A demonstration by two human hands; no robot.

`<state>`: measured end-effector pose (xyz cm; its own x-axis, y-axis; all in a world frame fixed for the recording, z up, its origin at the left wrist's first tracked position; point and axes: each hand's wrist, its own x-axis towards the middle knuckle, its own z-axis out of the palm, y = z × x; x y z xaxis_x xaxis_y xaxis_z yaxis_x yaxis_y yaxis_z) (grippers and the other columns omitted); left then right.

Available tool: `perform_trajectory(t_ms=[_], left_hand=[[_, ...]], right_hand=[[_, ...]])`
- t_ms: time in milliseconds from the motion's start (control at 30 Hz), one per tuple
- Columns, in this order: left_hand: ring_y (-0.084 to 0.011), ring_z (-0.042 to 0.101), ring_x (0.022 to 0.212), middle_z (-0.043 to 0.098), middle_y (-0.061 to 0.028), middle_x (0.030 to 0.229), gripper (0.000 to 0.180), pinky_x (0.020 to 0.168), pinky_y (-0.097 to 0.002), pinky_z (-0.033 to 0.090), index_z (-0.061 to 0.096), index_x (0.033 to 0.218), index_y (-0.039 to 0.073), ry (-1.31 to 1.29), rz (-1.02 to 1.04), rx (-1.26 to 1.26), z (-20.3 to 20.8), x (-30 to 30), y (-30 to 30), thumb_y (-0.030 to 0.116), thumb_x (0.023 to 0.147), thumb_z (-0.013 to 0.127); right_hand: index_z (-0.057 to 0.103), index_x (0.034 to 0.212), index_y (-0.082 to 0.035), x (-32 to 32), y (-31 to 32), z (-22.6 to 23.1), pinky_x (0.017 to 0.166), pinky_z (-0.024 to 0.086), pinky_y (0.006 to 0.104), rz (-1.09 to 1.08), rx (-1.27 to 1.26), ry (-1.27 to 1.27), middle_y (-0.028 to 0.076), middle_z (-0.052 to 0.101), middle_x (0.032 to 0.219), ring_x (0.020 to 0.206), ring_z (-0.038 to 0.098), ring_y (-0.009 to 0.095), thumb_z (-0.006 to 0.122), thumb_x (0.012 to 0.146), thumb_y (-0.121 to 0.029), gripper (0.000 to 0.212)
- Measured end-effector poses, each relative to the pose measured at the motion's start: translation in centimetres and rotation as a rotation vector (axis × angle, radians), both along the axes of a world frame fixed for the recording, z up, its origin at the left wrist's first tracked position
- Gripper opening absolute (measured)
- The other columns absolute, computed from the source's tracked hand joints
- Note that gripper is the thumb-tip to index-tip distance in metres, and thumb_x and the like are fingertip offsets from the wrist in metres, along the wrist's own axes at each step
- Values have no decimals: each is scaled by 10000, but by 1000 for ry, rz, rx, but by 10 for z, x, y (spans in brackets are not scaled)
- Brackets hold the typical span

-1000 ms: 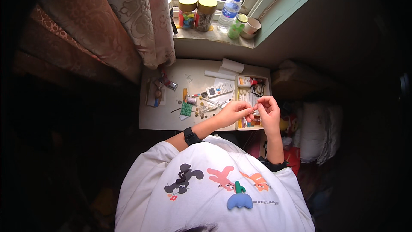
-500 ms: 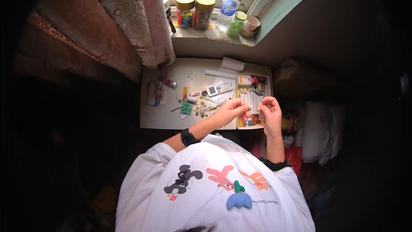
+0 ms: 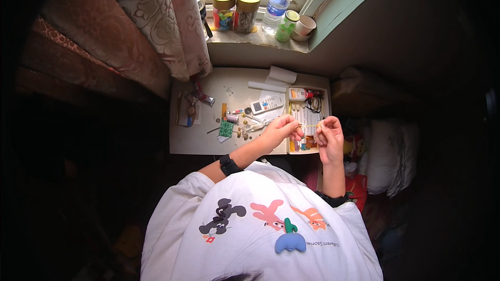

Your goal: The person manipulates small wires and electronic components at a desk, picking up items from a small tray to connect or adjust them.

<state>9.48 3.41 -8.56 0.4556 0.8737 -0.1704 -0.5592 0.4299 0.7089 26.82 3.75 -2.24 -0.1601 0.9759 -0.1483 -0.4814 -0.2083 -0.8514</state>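
A thin yellowish strand [image 3: 311,125], perhaps cord or thread, runs almost level between my two hands over a shallow white tray. Its left end is pinched in the fingers of my left hand [image 3: 284,129], where a small brownish bit shows, too tiny to make out. My right hand [image 3: 330,136] is raised, its thumb and fingertips closed on the strand's other end. Below the hands, the tray [image 3: 327,105] holds a white bottle [image 3: 298,94] with a red cap, a coiled black cable [image 3: 313,105] and small colored pieces.
Left of the tray, a white remote control [image 3: 266,105], a green square piece [image 3: 226,128], a small spool [image 3: 232,118] and scattered little parts lie on the white table [image 3: 195,144]. Lidded jars [image 3: 224,10] and a water bottle [image 3: 275,9] line the windowsill. A curtain [image 3: 156,21] hangs at left.
My hands have drawn slightly apart and up. The yellow strand now shows stretched between them, where before it was barely visible.
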Motion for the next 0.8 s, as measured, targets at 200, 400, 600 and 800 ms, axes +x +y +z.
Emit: perform_trajectory(t_ms=[200, 400, 600, 800], left_hand=[[-126, 584, 804, 607, -82, 890, 174, 764, -250, 467, 502, 977, 29, -41, 32, 46, -2, -2, 0, 191, 947, 444], [-118, 590, 774, 613, -72, 892, 190, 758, -244, 468, 504, 998, 26, -62, 37, 5, 1, -2, -3, 200, 947, 451], [-72, 568, 712, 618, -35, 829, 158, 669, -191, 450, 556, 966, 15, 214, 105, 101, -8, -9, -1, 151, 929, 484], [-54, 552, 685, 612, -15, 799, 151, 621, -170, 439, 593, 977, 7, 235, 78, 108, -21, -11, 3, 115, 906, 515]], right_hand=[[488, 971, -66, -4, -1, 6, 438, 285, 175, 29, -5, 58, 97, 555, 779, 457, 343, 43, 471, 876, 16, 126], [486, 964, -65, -6, -3, 13, 462, 313, 188, 1, 13, 57, 98, 555, 783, 472, 362, 49, 476, 882, 1, 106], [479, 946, -58, -7, -2, 22, 486, 331, 191, 34, 21, -11, 76, 535, 791, 515, 393, 65, 476, 874, -2, 92], [484, 960, -56, -4, -3, 15, 498, 346, 204, 6, -17, -19, 76, 537, 797, 535, 410, 70, 475, 871, -1, 105]])
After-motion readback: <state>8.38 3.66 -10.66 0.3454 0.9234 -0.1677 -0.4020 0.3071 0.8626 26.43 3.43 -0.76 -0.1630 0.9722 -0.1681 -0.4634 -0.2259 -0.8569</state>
